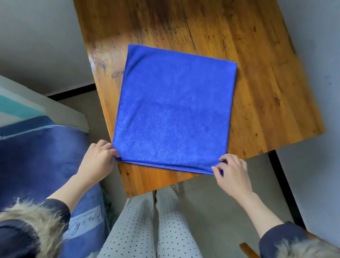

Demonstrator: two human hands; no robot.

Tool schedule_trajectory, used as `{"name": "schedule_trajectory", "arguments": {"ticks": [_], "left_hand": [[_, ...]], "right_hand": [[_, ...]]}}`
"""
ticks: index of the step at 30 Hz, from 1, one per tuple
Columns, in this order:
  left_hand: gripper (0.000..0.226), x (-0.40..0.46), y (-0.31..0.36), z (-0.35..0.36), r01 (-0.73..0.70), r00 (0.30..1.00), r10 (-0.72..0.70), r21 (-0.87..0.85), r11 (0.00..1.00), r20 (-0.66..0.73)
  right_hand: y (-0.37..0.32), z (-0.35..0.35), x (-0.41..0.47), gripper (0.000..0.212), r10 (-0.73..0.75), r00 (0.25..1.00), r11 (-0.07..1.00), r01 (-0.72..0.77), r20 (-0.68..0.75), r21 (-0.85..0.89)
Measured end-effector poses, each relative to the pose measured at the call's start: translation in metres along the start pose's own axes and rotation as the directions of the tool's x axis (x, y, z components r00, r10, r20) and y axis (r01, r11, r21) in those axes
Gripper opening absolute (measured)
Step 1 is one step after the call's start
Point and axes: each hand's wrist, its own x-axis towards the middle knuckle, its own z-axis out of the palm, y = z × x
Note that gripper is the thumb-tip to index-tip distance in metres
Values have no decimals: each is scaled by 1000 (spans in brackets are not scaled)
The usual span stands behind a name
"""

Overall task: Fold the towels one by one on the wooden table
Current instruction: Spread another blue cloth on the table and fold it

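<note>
i had the flat blue microfibre towel point(175, 108) lying on the worn wooden table point(255, 54), my left hand point(97, 159) and right hand point(233, 174) each pinching a near corner. uneven lifting could have skewed the fold or dragged the layers apart.

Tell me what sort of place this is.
Probably a room at home, perhaps a bedroom: a small wooden table against a plain wall, dark blue bedding beside it, and a person in dotted pyjama trousers folding a blue towel.
</note>
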Motion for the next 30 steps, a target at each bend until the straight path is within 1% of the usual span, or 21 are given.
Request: {"name": "schedule_trajectory", "arguments": {"ticks": [3,5,6,8,10,13,15,17,19,22,24,27,30], "left_hand": [[22,14,-1,-4,38,999,-39,-36,999,-31],[24,30,-3,-8,86,994,-92,-102,991,-64],[26,42,-4,-12,110,989,-124,-153,982,-83],[28,73,-10,-20,172,968,-217,-301,938,-122],[26,114,-18,-29,228,938,-317,-433,872,-144],[24,177,-31,-45,279,883,-433,-542,793,-179],[26,213,-37,-56,316,851,-500,-605,731,-160],[28,243,-41,-65,340,841,-528,-641,688,-121],[27,269,-42,-69,349,848,-523,-647,678,-90],[30,292,-43,-67,352,851,-522,-674,649,-59],[29,297,-44,-65,338,833,-548,-712,616,-79],[26,298,-48,-63,335,788,-604,-741,582,-118],[17,297,-47,-62,324,783,-601,-720,614,-160]], "right_hand": [[-12,-10,22,18,-1,995,999,4,-101,32],[-23,-19,45,13,-17,987,997,28,-158,65],[-30,-23,58,14,-21,986,996,35,-166,82],[-44,-28,89,28,-31,989,995,44,-141,88],[-58,-30,122,41,-46,991,996,54,-124,64],[-79,-29,169,51,-61,989,997,65,-137,30],[-89,-27,194,56,-77,986,997,77,-146,-4],[-94,-22,214,62,-73,989,997,67,-129,-48],[-95,-14,225,66,-44,993,995,34,-109,-89],[-93,-2,226,66,-26,991,994,11,-132,-110],[-93,0,224,65,-25,989,992,7,-146,-126],[-94,0,225,66,-24,988,989,2,-152,-147],[-95,0,224,66,-22,987,988,-3,-158,-155]]}}
